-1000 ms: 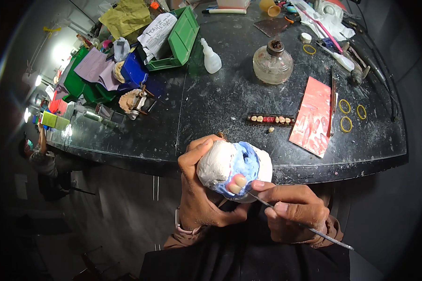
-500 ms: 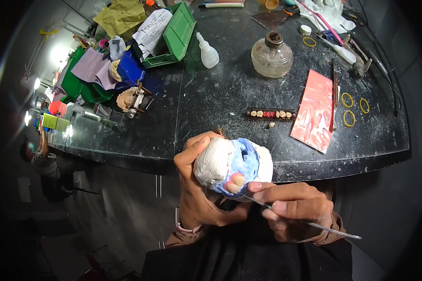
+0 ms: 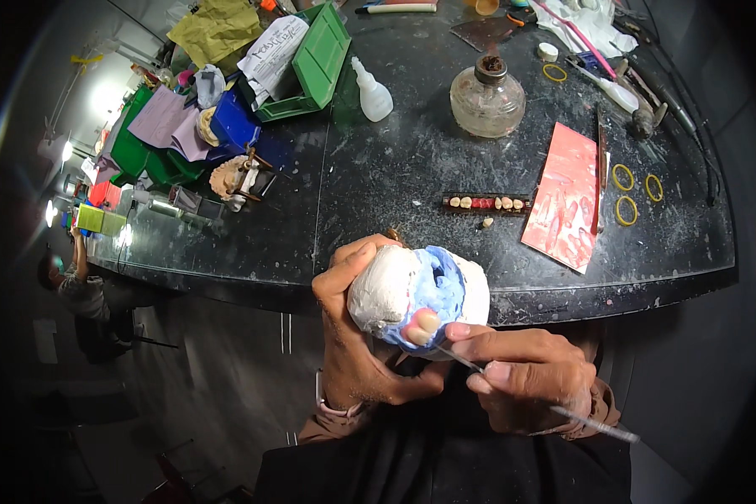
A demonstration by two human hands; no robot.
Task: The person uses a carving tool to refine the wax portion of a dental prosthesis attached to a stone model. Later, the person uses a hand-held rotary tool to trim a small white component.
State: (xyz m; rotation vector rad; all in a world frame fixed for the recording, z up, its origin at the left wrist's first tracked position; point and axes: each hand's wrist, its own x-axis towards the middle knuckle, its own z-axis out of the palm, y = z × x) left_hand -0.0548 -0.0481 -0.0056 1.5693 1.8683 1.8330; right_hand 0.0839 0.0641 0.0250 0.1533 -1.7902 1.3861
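Over the table's front edge, my left hand [image 3: 344, 336] is closed around a white plaster dental model [image 3: 382, 290]. Blue material [image 3: 441, 290] fills the model's middle, and two cream artificial teeth [image 3: 426, 322] sit in pink wax on its near side. My right hand [image 3: 538, 374] pinches a thin metal wax carver [image 3: 596, 424] like a pen. The carver's tip points at the base of those teeth; whether it touches them I cannot tell. A right fingertip rests against the model's near edge.
Beyond the model lie a strip of artificial teeth [image 3: 485, 203], one loose tooth [image 3: 487, 223], a pink wax sheet [image 3: 559, 202] and yellow rubber bands [image 3: 627, 210]. A glass spirit lamp [image 3: 489, 105] and white squeeze bottle [image 3: 373, 99] stand farther back. Bins [image 3: 323, 63] crowd the left; another person [image 3: 82, 290] is far left.
The carver has turned slightly in my right fingers, its rear end dropping a little lower and leftward. My left hand and the model stay nearly still.
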